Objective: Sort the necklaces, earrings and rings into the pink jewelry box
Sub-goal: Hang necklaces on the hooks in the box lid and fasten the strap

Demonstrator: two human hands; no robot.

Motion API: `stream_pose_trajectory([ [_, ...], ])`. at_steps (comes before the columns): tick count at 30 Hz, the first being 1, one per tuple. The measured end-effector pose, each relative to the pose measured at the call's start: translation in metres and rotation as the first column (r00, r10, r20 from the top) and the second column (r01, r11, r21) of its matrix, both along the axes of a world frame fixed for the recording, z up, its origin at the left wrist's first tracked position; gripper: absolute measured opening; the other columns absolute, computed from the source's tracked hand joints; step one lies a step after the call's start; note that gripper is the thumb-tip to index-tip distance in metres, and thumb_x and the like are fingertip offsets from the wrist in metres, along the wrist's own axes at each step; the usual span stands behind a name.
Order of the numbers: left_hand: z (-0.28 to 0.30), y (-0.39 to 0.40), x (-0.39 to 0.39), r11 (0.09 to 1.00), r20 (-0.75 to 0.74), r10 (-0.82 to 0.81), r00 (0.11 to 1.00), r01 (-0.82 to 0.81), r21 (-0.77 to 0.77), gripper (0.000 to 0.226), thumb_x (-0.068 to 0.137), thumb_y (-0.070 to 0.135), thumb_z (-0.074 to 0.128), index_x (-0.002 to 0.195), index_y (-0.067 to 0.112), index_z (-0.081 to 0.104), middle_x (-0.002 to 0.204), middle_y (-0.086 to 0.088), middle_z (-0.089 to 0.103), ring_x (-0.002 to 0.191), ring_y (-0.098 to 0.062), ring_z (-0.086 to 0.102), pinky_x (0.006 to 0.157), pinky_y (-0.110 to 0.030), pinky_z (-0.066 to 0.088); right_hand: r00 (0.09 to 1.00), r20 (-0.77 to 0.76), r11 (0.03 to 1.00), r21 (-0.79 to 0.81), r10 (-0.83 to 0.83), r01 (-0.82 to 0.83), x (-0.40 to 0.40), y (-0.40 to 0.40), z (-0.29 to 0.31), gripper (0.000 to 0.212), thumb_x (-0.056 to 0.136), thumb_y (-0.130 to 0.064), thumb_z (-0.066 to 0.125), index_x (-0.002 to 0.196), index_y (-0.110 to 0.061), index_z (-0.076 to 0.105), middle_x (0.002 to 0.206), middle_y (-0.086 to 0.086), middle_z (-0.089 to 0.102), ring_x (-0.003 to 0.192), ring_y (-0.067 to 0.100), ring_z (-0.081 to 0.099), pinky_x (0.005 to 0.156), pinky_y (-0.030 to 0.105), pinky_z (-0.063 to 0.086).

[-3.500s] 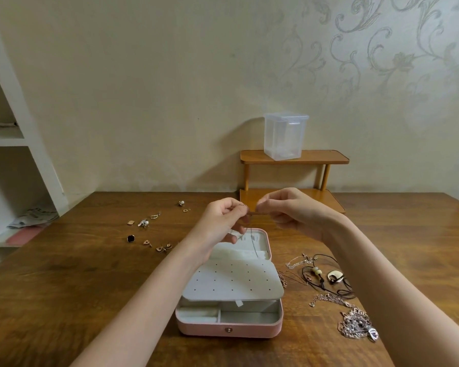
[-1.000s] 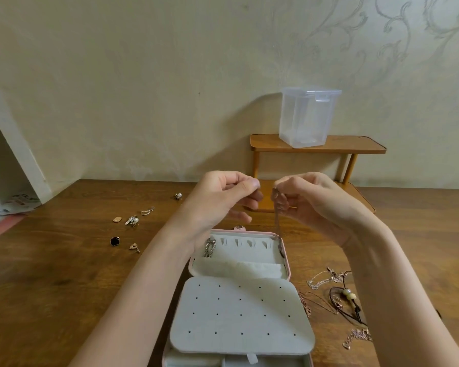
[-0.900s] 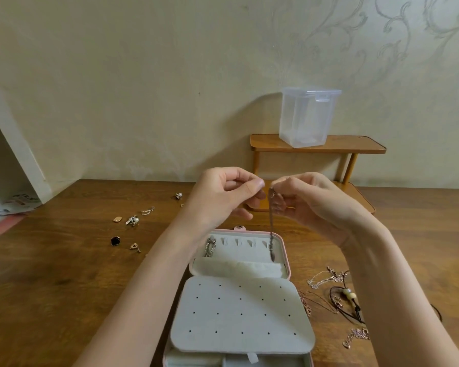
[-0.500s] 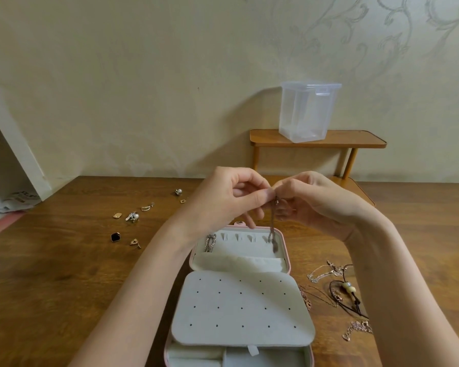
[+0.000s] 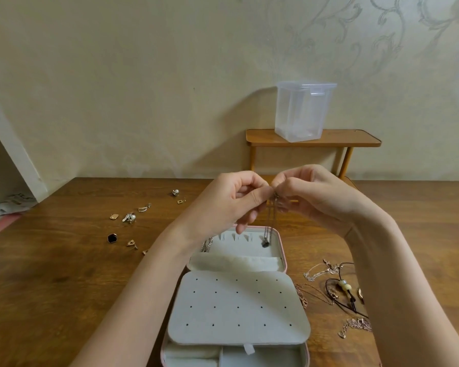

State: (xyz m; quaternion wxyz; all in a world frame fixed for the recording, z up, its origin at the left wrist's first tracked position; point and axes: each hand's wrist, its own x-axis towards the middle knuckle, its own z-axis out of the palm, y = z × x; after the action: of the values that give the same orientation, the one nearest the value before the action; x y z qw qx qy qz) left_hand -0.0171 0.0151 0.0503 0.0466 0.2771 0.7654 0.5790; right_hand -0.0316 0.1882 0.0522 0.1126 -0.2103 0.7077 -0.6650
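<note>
Left hand (image 5: 233, 202), right hand (image 5: 313, 197) pinch necklace (image 5: 270, 223) | dangling over pink jewelry box (image 5: 282, 250)

The worktop (image 5: 51, 274) is dark wood with a soft sheen. The jewelry box (image 5: 282, 256) has a pink smooth shell and matt grey velvety lining. The thin chain necklace (image 5: 270, 223) is shiny metal. The container (image 5: 302, 112) is clear plastic.
</note>
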Motion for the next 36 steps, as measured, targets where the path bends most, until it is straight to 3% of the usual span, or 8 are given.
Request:
stream_pose_trajectory([
  [7, -0.002, 0.004, 0.003, 0.968, -0.476, 0.166, 0.864, -0.236, -0.09, 0.014, 0.095, 0.019, 0.05, 0.081, 0.019, 0.052, 0.055, 0.009, 0.049, 0.042, -0.005, 0.046, 0.044, -0.019, 0.04, 0.989, 0.143, 0.99, -0.133, -0.032, 0.052, 0.002, -0.005, 0.0, 0.012, 0.067, -0.01, 0.051, 0.056, -0.007, 0.047, 0.051, 0.0, 0.042, 0.049, 0.01, 0.04, 0.054, 0.023, 0.038],
  [12, -0.004, 0.012, 0.003, 0.921, 0.206, 0.082, 0.975, -0.154, 0.359, 0.02, 0.095, 0.015, 0.047, 0.079, 0.009, 0.056, 0.061, 0.002, 0.048, 0.045, -0.004, 0.042, 0.036, -0.015, 0.034, 0.994, -0.025, 0.981, -0.163, -0.108, 0.102, -0.002, -0.012, -0.003, 0.012, 0.071, -0.009, 0.053, 0.063, 0.0, 0.053, 0.06, 0.008, 0.044, 0.064, 0.017, 0.042, 0.065, 0.026, 0.042],
  [14, -0.005, 0.014, 0.002, 0.907, 0.251, 0.068, 0.965, -0.165, 0.387, 0.021, 0.095, 0.017, 0.048, 0.078, 0.009, 0.057, 0.063, 0.001, 0.052, 0.046, -0.005, 0.044, 0.037, -0.017, 0.036, 0.987, -0.048, 0.976, -0.161, -0.156, 0.146, -0.002, -0.013, -0.003, 0.011, 0.074, -0.006, 0.054, 0.065, -0.001, 0.054, 0.062, 0.01, 0.045, 0.062, 0.013, 0.045, 0.062, 0.023, 0.045],
  [18, -0.01, 0.01, -0.002, 0.96, -0.309, 0.277, 0.91, -0.278, 0.044, 0.011, 0.09, 0.016, 0.058, 0.082, 0.01, 0.06, 0.073, 0.004, 0.062, 0.042, -0.012, 0.055, 0.052, -0.038, 0.051, 0.973, 0.061, 0.952, -0.202, -0.222, 0.23, -0.003, -0.012, -0.002, 0.019, 0.085, 0.002, 0.046, 0.068, 0.0, 0.053, 0.057, 0.006, 0.045, 0.056, 0.012, 0.045, 0.062, 0.024, 0.048],
  [23, -0.015, 0.007, -0.007, 0.947, -0.71, 0.209, 0.672, -0.32, -0.024, 0.011, 0.079, 0.009, 0.062, 0.072, 0.004, 0.056, 0.078, -0.004, 0.06, 0.055, -0.014, 0.056, 0.045, -0.033, 0.049, 0.972, 0.101, 0.957, -0.18, -0.211, 0.227, -0.003, -0.013, -0.002, 0.019, 0.085, 0.002, 0.047, 0.068, -0.001, 0.055, 0.063, 0.008, 0.047, 0.059, 0.013, 0.046, 0.059, 0.022, 0.048],
  [27, -0.012, 0.008, -0.002, 0.957, -0.478, 0.268, 0.836, -0.286, 0.036, 0.032, 0.079, 0.001, 0.064, 0.077, 0.024, 0.042, 0.075, 0.0, 0.06, 0.055, -0.011, 0.058, 0.05, -0.04, 0.055, 0.975, 0.084, 0.961, -0.169, -0.206, 0.218, -0.002, -0.011, -0.001, 0.027, 0.085, 0.004, 0.048, 0.061, -0.004, 0.056, 0.062, 0.008, 0.05, 0.059, 0.013, 0.048, 0.061, 0.023, 0.049],
  [31, -0.003, -0.003, -0.005, 0.925, -0.199, 0.282, 0.938, -0.211, 0.315, 0.029, 0.083, -0.005, 0.058, 0.083, 0.018, 0.041, 0.074, 0.003, 0.056, 0.057, -0.008, 0.053, 0.045, -0.024, 0.048, 0.982, 0.063, 0.977, -0.108, -0.179, 0.185, -0.001, -0.001, 0.0, 0.022, 0.076, -0.005, 0.057, 0.054, -0.009, 0.055, 0.057, 0.005, 0.051, 0.055, 0.012, 0.048, 0.055, 0.022, 0.047],
  [36, -0.005, -0.009, -0.012, 0.794, 0.258, 0.237, 0.937, -0.34, 0.504, 0.023, 0.084, -0.002, 0.054, 0.081, 0.019, 0.044, 0.072, 0.003, 0.054, 0.06, -0.006, 0.052, 0.047, -0.016, 0.047, 0.986, 0.039, 0.961, -0.221, -0.163, 0.168, 0.0, 0.0, 0.003, 0.025, 0.074, -0.005, 0.055, 0.051, -0.014, 0.059, 0.057, 0.002, 0.057, 0.058, 0.009, 0.054, 0.063, 0.022, 0.051],
])
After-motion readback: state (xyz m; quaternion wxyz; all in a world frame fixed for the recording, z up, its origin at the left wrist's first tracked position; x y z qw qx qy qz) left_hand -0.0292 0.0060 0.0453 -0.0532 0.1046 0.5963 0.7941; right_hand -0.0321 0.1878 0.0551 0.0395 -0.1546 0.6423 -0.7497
